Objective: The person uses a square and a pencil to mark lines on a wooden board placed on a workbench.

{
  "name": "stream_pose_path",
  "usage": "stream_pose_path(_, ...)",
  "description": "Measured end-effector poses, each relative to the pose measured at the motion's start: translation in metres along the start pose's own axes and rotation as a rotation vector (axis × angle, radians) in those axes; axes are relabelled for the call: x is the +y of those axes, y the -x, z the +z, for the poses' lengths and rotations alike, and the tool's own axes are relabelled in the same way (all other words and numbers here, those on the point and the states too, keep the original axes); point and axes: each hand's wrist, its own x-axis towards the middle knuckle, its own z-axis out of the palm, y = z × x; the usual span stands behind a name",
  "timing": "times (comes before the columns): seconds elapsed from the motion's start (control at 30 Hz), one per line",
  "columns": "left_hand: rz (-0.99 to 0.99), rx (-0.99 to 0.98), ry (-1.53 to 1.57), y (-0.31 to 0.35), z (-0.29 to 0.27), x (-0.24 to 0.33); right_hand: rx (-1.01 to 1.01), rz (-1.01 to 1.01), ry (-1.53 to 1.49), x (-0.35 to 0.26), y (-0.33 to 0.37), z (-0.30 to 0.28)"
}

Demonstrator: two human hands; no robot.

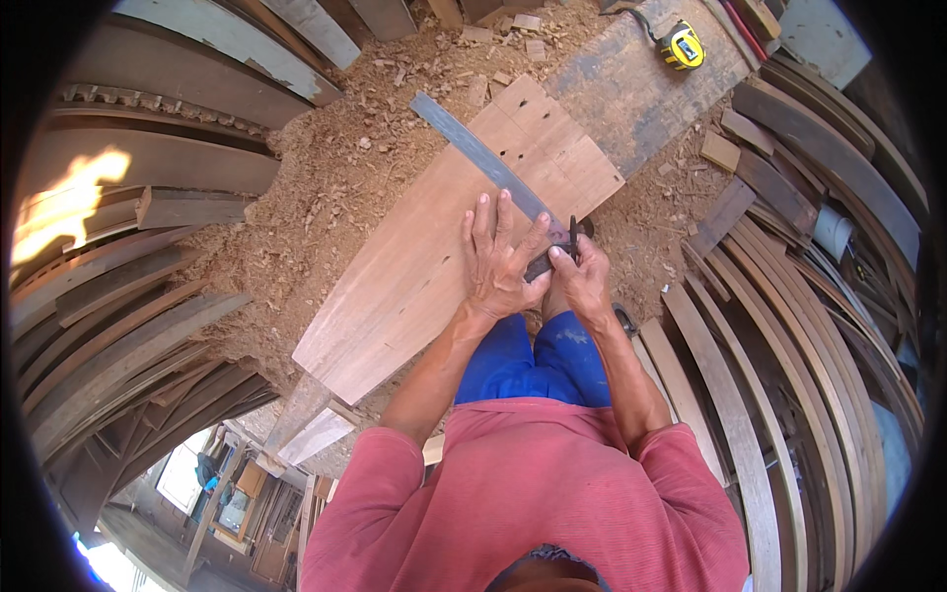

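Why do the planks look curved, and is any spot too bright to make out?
Head view: fisheye distortion bends the planks near the rim; head view: an overexposed patch at left washes out detail, while the try square looks reasonably clear.

Rose red and blue on you, pinkish tan before you.
Your board (404, 271) is pale pinkish tan, streaked with fine darker grain and dotted with a few near-black spots toward its far end. The ruler (478, 154) is steel grey with a near-black handle (538, 265), and the slim tool (573, 230) beside it is black. The counter (631, 99) is grey-brown with blue-grey blotches; the tape measure (682, 45) shows bright yellow trimmed in black. You wear a dusty rose-red shirt (533, 483) and vivid blue shorts (574, 363). Around you the shavings (345, 163) are golden tan, and the planks (718, 385) at your right run from pale tan to dark brown and weathered grey.
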Motion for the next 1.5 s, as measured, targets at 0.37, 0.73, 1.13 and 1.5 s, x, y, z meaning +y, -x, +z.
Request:
stream_pose_path(0.37, 0.002, -0.008, -0.016, 0.000, 0.001, 0.000, -0.010, -0.007, -0.110, 0.007, -0.003, 0.001)
stream_pose_path(0.73, -0.005, -0.042, -0.023, 0.002, -0.001, 0.001, 0.205, -0.168, 0.428, -0.036, -0.001, -0.026)
stream_pose_path(1.13, -0.025, -0.051, -0.043, 0.001, -0.002, 0.003, -0.099, -0.626, 0.528, -0.127, -0.054, 0.023)
stream_pose_path(1.5, -0.005, -0.005, -0.030, -0.003, -0.004, 0.006, -0.285, -0.746, 0.634, -0.153, -0.104, 0.047)
